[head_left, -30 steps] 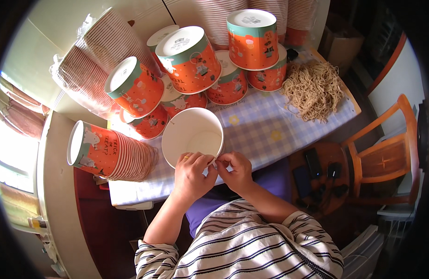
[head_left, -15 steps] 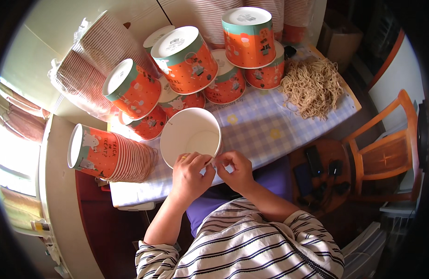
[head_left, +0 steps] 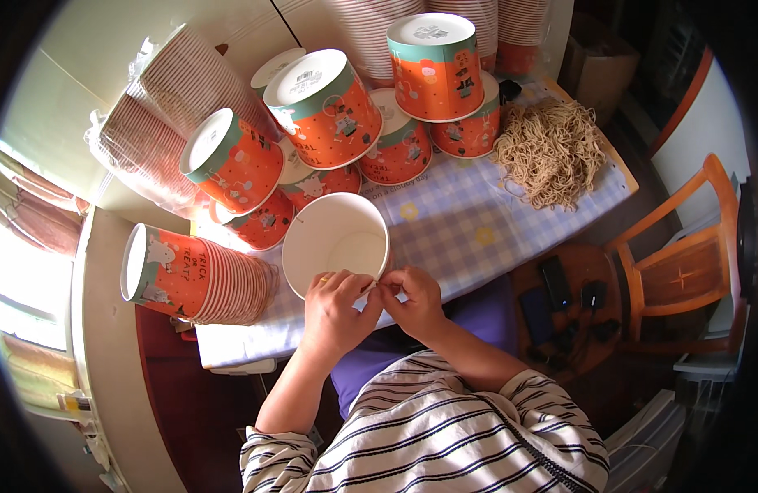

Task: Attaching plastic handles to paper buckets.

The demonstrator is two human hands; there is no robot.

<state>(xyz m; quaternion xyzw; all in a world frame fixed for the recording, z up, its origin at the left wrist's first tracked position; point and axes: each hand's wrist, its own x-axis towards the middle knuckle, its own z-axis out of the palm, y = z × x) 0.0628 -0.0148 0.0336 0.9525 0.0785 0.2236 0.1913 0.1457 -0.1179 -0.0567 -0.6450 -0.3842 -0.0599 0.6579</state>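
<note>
A paper bucket (head_left: 313, 238), white inside, stands at the near table edge with its opening tilted toward me. My left hand (head_left: 339, 308) is closed at its near rim, fingers over the inside and thumb outside. My right hand (head_left: 413, 306) pinches just beside it at the rim's right side, its fingertips meeting the left ones. A tiny pale bit shows between the fingertips; its kind is hidden. A small cord end (head_left: 300, 220) shows inside the bucket's left wall. To the left lies a nested stack of orange buckets (head_left: 194, 275) with thin cord loops at their rims.
Upturned orange and green buckets (head_left: 334, 119) stand piled along the back. Bagged bucket stacks (head_left: 145, 135) lean at the far left. A heap of beige cords (head_left: 552, 152) lies on the right of the checked tablecloth (head_left: 445, 226). A wooden chair (head_left: 683, 263) stands to the right.
My right hand has shifted slightly left, its fingertips now pressed against the left hand's at the rim. The bucket and the things around it stay nearly the same.
</note>
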